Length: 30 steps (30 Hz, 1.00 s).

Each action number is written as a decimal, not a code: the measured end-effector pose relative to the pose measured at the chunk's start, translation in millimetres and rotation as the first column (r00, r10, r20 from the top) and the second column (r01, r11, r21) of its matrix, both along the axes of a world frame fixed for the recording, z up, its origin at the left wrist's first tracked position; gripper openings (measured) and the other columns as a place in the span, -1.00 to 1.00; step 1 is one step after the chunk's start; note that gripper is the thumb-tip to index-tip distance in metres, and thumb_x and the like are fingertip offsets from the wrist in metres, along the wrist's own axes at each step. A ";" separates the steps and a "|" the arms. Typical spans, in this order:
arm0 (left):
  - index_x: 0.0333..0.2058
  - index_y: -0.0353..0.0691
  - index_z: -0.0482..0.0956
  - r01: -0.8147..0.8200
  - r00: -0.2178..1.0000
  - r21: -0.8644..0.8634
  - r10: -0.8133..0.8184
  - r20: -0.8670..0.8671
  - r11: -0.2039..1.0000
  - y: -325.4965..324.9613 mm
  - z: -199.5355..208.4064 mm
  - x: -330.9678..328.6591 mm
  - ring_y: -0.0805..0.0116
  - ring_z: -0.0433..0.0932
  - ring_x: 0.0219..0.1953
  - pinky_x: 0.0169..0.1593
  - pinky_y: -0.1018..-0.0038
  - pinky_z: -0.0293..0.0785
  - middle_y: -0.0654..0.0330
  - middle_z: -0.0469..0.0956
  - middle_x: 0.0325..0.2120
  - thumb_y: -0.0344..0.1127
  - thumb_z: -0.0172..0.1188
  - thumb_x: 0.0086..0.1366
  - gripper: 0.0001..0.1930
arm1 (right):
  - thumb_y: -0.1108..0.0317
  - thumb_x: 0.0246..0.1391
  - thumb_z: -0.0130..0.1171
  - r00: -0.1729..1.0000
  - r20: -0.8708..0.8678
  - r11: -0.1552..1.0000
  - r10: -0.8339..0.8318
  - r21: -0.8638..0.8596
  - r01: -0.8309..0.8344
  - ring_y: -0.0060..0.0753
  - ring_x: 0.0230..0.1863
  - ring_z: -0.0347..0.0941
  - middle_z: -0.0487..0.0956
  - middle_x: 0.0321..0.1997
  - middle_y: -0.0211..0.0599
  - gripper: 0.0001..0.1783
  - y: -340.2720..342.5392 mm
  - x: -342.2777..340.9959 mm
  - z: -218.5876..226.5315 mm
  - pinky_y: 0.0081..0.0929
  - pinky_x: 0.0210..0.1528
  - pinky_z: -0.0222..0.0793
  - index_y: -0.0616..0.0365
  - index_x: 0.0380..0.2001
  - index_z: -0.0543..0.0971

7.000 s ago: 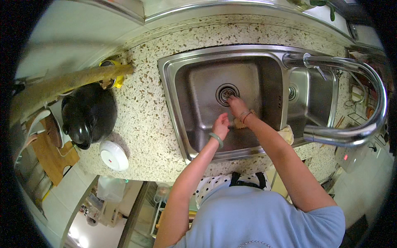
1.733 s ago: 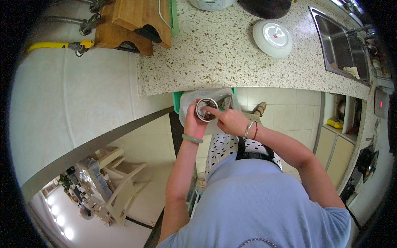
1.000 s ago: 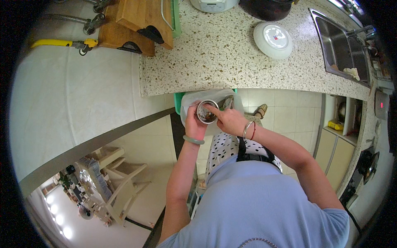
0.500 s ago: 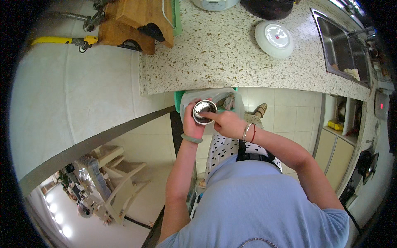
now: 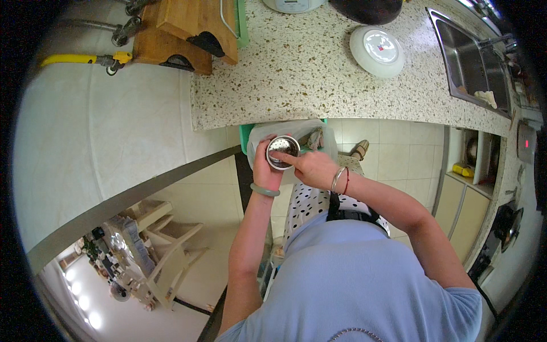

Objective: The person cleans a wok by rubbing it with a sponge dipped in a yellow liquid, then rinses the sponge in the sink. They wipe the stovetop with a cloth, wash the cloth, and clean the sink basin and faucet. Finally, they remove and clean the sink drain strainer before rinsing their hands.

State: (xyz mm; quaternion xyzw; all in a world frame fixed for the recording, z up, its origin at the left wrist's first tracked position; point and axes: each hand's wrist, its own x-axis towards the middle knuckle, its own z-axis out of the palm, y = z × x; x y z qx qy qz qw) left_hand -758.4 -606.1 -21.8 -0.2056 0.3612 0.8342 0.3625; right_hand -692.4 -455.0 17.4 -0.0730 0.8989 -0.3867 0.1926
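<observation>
My left hand [image 5: 264, 163] is wrapped round a small round metal strainer cup [image 5: 289, 143], tilted so its perforated inside shows. Dark bits cling to the bottom of the cup. My right hand [image 5: 315, 169] reaches in from the right with its index finger stretched out inside the cup, touching the inner surface. The other right fingers are curled back and hold nothing I can see. Below both hands hangs a bin lined with a pale plastic bag [image 5: 256, 132], with crumpled waste [image 5: 314, 138] inside.
The speckled counter [image 5: 273, 85] edge runs just beyond the bin. On it sit an upturned white bowl [image 5: 377, 51], a dark pan [image 5: 364, 8] and wooden cutting boards [image 5: 199, 34]. A steel sink [image 5: 464, 62] lies at the far right. A low cabinet [image 5: 464, 208] stands at right.
My right index finger has shifted slightly leftward within the strainer cup. The cup stays in my left hand, and the view has moved a little.
</observation>
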 end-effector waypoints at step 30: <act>-0.02 -0.27 0.42 0.017 0.992 -0.180 -0.039 -0.117 0.984 -7.6 -5.2 -1.8 0.22 0.46 0.02 0.07 0.30 0.42 0.05 0.49 -0.04 -0.18 -0.17 0.32 -0.62 | 0.42 -0.07 0.06 1.000 0.014 1.000 -0.019 0.002 0.019 0.00 -0.52 0.52 0.56 -0.56 -0.02 -0.31 8.5 -1.2 -12.0 -0.11 -0.44 0.46 -0.13 0.21 0.24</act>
